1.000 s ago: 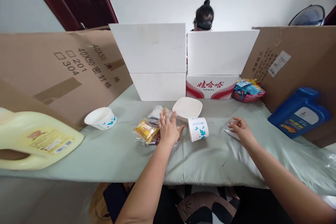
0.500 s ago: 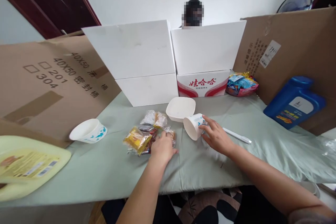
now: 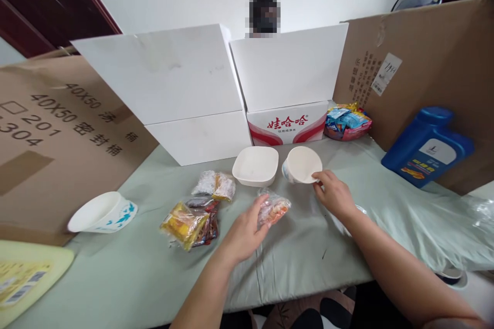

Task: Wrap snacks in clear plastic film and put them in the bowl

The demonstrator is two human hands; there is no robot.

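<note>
My left hand (image 3: 243, 229) is closed on a small clear snack packet (image 3: 273, 207) with orange contents, held just above the green cloth. My right hand (image 3: 335, 196) grips the rim of a white paper cup (image 3: 299, 164) with blue print, tilted so that its mouth faces me. A white square bowl (image 3: 255, 165) stands just left of the cup. More snack packets lie left of my left hand: a yellow one (image 3: 184, 218) and a clear pair (image 3: 214, 185).
A second paper bowl (image 3: 101, 212) sits at the left, a yellow jug (image 3: 23, 277) at the near left corner, a blue jug (image 3: 426, 146) at the right. White boxes (image 3: 200, 97), cardboard walls and a pink basket of packets (image 3: 347, 122) stand behind. A person sits beyond the boxes.
My left hand has picked a snack packet out of the pile and moved it right. My right hand took the fallen paper cup, lifted it and moved it back beside the square bowl.
</note>
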